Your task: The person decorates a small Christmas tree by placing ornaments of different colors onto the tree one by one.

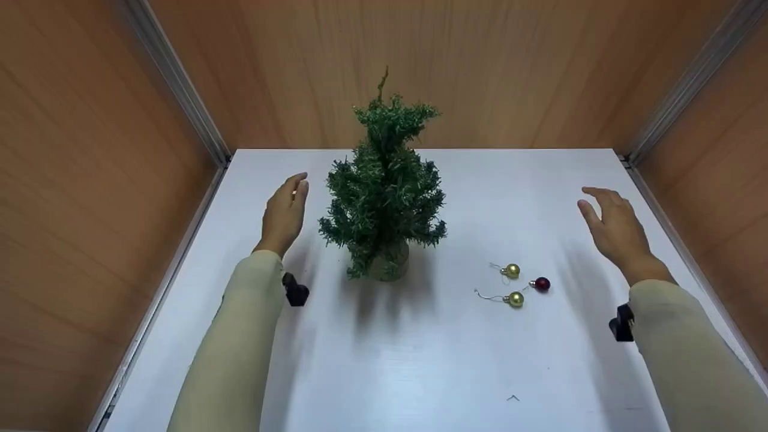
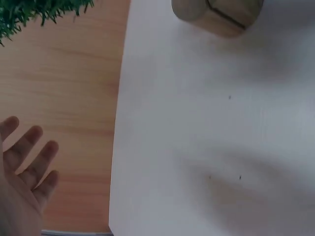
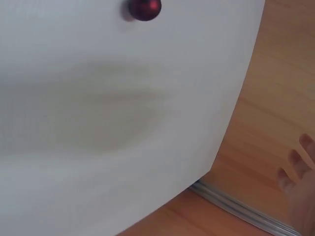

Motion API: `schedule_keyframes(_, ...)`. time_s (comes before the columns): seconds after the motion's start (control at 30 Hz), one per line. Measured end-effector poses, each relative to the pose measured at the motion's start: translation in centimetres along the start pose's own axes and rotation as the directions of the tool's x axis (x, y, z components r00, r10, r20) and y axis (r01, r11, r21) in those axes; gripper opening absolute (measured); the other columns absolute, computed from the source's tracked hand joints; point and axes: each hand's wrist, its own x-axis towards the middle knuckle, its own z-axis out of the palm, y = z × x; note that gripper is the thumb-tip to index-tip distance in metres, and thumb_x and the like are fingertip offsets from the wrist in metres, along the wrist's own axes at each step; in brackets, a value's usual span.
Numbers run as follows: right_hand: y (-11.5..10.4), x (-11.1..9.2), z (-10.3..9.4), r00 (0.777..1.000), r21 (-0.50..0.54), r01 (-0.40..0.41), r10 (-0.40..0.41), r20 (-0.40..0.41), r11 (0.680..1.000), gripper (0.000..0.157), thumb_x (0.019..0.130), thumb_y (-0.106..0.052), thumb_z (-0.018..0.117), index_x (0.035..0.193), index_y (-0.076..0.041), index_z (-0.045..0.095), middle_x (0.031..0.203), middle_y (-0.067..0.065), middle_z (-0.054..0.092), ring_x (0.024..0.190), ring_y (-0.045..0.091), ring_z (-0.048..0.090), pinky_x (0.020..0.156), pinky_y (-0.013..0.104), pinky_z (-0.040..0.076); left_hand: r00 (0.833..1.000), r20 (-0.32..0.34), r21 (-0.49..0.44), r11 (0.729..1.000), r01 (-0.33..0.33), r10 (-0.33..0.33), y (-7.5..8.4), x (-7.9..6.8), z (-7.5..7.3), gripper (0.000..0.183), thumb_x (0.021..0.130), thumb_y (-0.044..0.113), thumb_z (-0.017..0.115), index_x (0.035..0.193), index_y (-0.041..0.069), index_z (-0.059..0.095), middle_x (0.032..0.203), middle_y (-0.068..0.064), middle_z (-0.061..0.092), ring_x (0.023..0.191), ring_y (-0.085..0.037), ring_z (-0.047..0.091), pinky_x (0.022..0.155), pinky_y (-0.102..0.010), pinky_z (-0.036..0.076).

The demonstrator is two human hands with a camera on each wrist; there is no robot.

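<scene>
A small green artificial Christmas tree [image 1: 384,186] stands upright near the middle of the white table. Its round base [image 2: 216,14] shows at the top of the left wrist view. Just left of the tree is my left hand [image 1: 284,211], fingers relaxed and holding nothing. My right hand [image 1: 617,231] hovers over the right side of the table, thumb apart from the fingers, also holding nothing. Between the tree and the right hand lie two gold ball ornaments [image 1: 516,299] with string loops and one dark red ball ornament [image 1: 541,284].
Wood-grain panels [image 1: 480,72] with metal corner strips enclose the white table [image 1: 384,372] at the back and both sides. A tiny bent scrap [image 1: 512,398] lies near the front. Black wrist devices [image 1: 295,290] are worn at both sleeves.
</scene>
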Motion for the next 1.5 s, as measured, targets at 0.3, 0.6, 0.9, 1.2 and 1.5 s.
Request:
schedule_keyframes(0.3,-1.4,-2.3,5.0,0.989,0.080,0.139,-0.134,-0.064,0.987,0.040,0.088,-0.040,0.054,0.117,-0.012,0.056,0.110,0.003,0.055,0.095,0.021,0.052,0.080,0.042,0.042,0.994,-0.068,-0.279,0.955,-0.101,0.085,0.4,-4.0,0.4,0.042,0.096,0.046,0.027,0.122,0.022,0.051,0.116,0.002,0.053,0.098,-0.012,0.053,0.085,-0.038,0.041)
schedule_keyframes(0.6,-1.8,-5.0,10.4,0.988,0.189,0.125,-0.138,0.061,0.974,0.034,0.082,-0.035,0.064,0.110,-0.015,0.060,0.101,0.000,0.059,0.079,0.014,0.055,0.068,0.033,0.046,0.995,-0.052,-0.356,0.930,-0.097,0.084,2.5,-8.0,0.3,0.033,0.097,0.026,0.039,0.123,0.009,0.050,0.120,-0.005,0.051,0.095,-0.023,0.055,0.087,-0.043,0.040)
schedule_keyframes(0.9,-1.0,-6.6,12.4,0.989,0.258,0.056,-0.089,0.119,0.965,0.039,0.077,-0.034,0.070,0.108,-0.012,0.062,0.101,0.003,0.060,0.082,0.017,0.055,0.070,0.036,0.044,0.993,-0.100,-0.395,0.914,-0.096,0.061,2.0,-8.8,1.3,0.032,0.092,0.021,0.053,0.118,0.003,0.051,0.103,-0.010,0.056,0.091,-0.020,0.057,0.079,-0.031,0.047)
schedule_keyframes(1.2,-0.5,-8.0,13.4,0.988,0.303,0.023,-0.068,0.139,0.953,0.038,0.077,-0.027,0.072,0.109,-0.012,0.060,0.102,0.003,0.057,0.081,0.018,0.055,0.069,0.034,0.046,0.989,-0.121,-0.386,0.914,-0.122,0.081,1.7,-8.5,2.2,0.032,0.088,0.019,0.059,0.116,0.004,0.053,0.105,-0.008,0.054,0.092,-0.025,0.056,0.076,-0.029,0.048)
schedule_keyframes(1.5,-0.2,-8.4,14.5,0.992,0.298,0.015,-0.050,0.112,0.954,0.038,0.075,-0.019,0.074,0.109,-0.011,0.060,0.098,0.003,0.059,0.081,0.019,0.055,0.070,0.035,0.045,0.990,-0.139,-0.374,0.923,-0.089,0.039,-0.6,-7.6,3.5,0.042,0.083,0.035,0.063,0.116,0.011,0.054,0.098,-0.006,0.057,0.088,-0.016,0.058,0.074,-0.027,0.049)
